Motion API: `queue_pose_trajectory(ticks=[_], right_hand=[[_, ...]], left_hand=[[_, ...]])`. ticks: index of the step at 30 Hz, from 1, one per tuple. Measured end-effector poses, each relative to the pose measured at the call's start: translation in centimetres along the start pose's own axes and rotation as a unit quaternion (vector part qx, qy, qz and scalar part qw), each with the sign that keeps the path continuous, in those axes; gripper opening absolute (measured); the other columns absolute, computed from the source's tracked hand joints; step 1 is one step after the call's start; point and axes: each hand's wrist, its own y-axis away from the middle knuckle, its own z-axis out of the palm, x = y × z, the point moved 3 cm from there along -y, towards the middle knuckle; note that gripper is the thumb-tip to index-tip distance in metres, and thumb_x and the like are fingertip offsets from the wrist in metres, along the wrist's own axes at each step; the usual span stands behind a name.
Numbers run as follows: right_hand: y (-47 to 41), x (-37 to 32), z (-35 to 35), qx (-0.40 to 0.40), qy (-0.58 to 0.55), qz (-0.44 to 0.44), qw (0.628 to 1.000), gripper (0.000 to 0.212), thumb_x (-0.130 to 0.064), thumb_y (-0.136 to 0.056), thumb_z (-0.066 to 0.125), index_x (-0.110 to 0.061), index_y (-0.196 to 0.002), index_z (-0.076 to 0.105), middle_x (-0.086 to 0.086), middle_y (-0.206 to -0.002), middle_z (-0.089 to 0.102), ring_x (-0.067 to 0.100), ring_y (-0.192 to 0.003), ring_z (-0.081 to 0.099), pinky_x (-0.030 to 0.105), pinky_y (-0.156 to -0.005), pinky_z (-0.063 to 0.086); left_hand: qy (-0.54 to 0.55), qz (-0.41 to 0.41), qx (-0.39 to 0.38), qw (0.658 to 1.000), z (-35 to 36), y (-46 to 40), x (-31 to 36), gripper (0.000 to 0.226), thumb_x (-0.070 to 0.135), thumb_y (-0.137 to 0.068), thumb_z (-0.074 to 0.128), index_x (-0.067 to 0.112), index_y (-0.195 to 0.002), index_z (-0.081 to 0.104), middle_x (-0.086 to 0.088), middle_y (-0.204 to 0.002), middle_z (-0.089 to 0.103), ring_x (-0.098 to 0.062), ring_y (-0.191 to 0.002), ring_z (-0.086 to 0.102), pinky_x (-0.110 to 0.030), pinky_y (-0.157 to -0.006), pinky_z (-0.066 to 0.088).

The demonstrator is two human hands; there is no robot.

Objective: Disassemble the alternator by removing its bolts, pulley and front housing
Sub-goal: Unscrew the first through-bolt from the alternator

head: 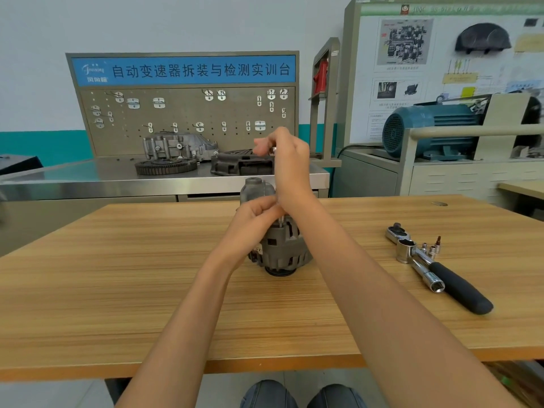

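Your alternator [281, 248] sits mid-counter [117, 290], grey, ribbed, slotted, standing on end. Your left hand [256, 214] pinches a thin metal shaft [281, 220] at its top; right hand [287, 160] grips the tool's upper end.

Wood-grain table [147, 290] in foreground. Behind it a stainless steel workbench [103, 178] with a grey pegboard [188, 119] full of metal hooks, blue Chinese-lettered banner [182, 70] on top. Wall [147, 22] pale grey-white, teal band [44, 145] along the bottom. Right side: beige training stand with a poster board [441, 69] and a teal electric motor [426, 128]. Even indoor light.
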Motion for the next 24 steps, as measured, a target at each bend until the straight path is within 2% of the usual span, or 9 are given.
queue_pose_trajectory(ticks=[3, 6, 8, 11, 13, 15, 18, 21, 24], right_hand=[[0.6, 0.1, 0.1, 0.041, 0.108, -0.084, 0.99, 0.034, -0.006, -0.088, 0.045, -0.009, -0.055, 0.051, -0.001, -0.062, 0.05, 0.01, -0.064, 0.046, 0.024, -0.061, 0.038], [1.4, -0.1, 0.3, 0.127, 0.298, -0.217, 0.921, 0.026, -0.011, -0.087, 0.05, -0.011, -0.062, 0.045, -0.003, -0.064, 0.042, 0.015, -0.067, 0.04, 0.032, -0.07, 0.04], [1.6, -0.4, 0.6, 0.147, 0.329, -0.238, 0.902, 0.025, -0.013, -0.086, 0.051, -0.014, -0.062, 0.043, -0.006, -0.063, 0.039, 0.014, -0.068, 0.039, 0.037, -0.078, 0.042], [1.0, -0.4, 0.6, 0.082, 0.216, -0.154, 0.961, 0.035, -0.011, -0.087, 0.048, -0.013, -0.053, 0.043, -0.005, -0.059, 0.041, 0.014, -0.066, 0.042, 0.032, -0.065, 0.039], [0.4, -0.3, 0.4, 0.026, 0.098, -0.064, 0.993, 0.04, -0.009, -0.089, 0.044, -0.011, -0.049, 0.047, -0.002, -0.057, 0.048, 0.013, -0.066, 0.048, 0.027, -0.064, 0.039], [-0.1, -0.3, 0.2, -0.016, -0.003, 0.011, 1.0, 0.042, -0.01, -0.09, 0.04, -0.011, -0.049, 0.046, 0.001, -0.06, 0.053, 0.014, -0.076, 0.057, 0.021, -0.069, 0.04], [-0.4, -0.1, 0.0, -0.019, -0.053, 0.042, 0.998, 0.042, -0.011, -0.091, 0.038, -0.011, -0.05, 0.047, 0.001, -0.061, 0.056, 0.011, -0.076, 0.061, 0.015, -0.069, 0.041], [0.4, 0.0, 0.1, 0.04, 0.05, -0.068, 0.996, 0.037, -0.007, -0.091, 0.042, -0.011, -0.054, 0.047, 0.002, -0.062, 0.05, 0.011, -0.066, 0.049, 0.012, -0.059, 0.039], [1.4, -0.1, 0.3, 0.13, 0.255, -0.214, 0.934, 0.029, -0.01, -0.088, 0.048, -0.016, -0.06, 0.042, -0.004, -0.065, 0.041, 0.015, -0.068, 0.041, 0.026, -0.066, 0.036]], left_hand=[[-0.011, 0.005, 0.005, 1.0, -0.1, 0.1, -0.2, 0.043, 0.014, -0.095, 0.051, 0.035, -0.065, 0.072, 0.012, -0.067, 0.069, -0.001, -0.065, 0.063, -0.012, -0.057, 0.045], [-0.017, 0.001, 0.021, 1.0, -0.2, 0.1, -0.4, 0.057, -0.001, -0.093, 0.047, 0.029, -0.047, 0.064, 0.014, -0.046, 0.057, 0.005, -0.045, 0.051, -0.008, -0.046, 0.038], [-0.018, -0.003, 0.026, 0.999, -0.2, 0.1, -0.5, 0.053, -0.001, -0.092, 0.047, 0.026, -0.049, 0.06, 0.013, -0.044, 0.055, 0.005, -0.044, 0.049, -0.009, -0.045, 0.037], [-0.009, -0.009, 0.021, 1.0, -0.1, 0.0, -0.3, 0.046, 0.005, -0.093, 0.051, 0.027, -0.057, 0.068, 0.012, -0.053, 0.063, 0.002, -0.051, 0.056, -0.011, -0.049, 0.042], [-0.002, -0.005, 0.01, 1.0, 0.0, 0.1, -0.1, 0.039, 0.014, -0.094, 0.054, 0.033, -0.065, 0.072, 0.013, -0.066, 0.07, 0.002, -0.063, 0.063, -0.011, -0.055, 0.045], [0.007, 0.001, 0.0, 1.0, 0.1, 0.1, 0.0, 0.027, 0.022, -0.093, 0.056, 0.032, -0.077, 0.074, 0.009, -0.078, 0.074, -0.002, -0.074, 0.067, -0.014, -0.062, 0.049], [0.001, 0.006, 0.0, 1.0, 0.1, 0.2, 0.2, 0.021, 0.024, -0.093, 0.056, 0.027, -0.083, 0.074, 0.007, -0.079, 0.074, -0.004, -0.074, 0.067, -0.016, -0.065, 0.05], [-0.001, 0.008, 0.0, 1.0, 0.0, 0.4, 0.3, 0.039, 0.014, -0.095, 0.054, 0.031, -0.065, 0.072, 0.014, -0.064, 0.069, 0.005, -0.063, 0.063, -0.009, -0.058, 0.044], [-0.012, 0.001, 0.007, 1.0, -0.1, 0.3, 0.0, 0.06, -0.001, -0.092, 0.05, 0.032, -0.044, 0.064, 0.015, -0.044, 0.057, 0.006, -0.045, 0.052, -0.007, -0.046, 0.037]])
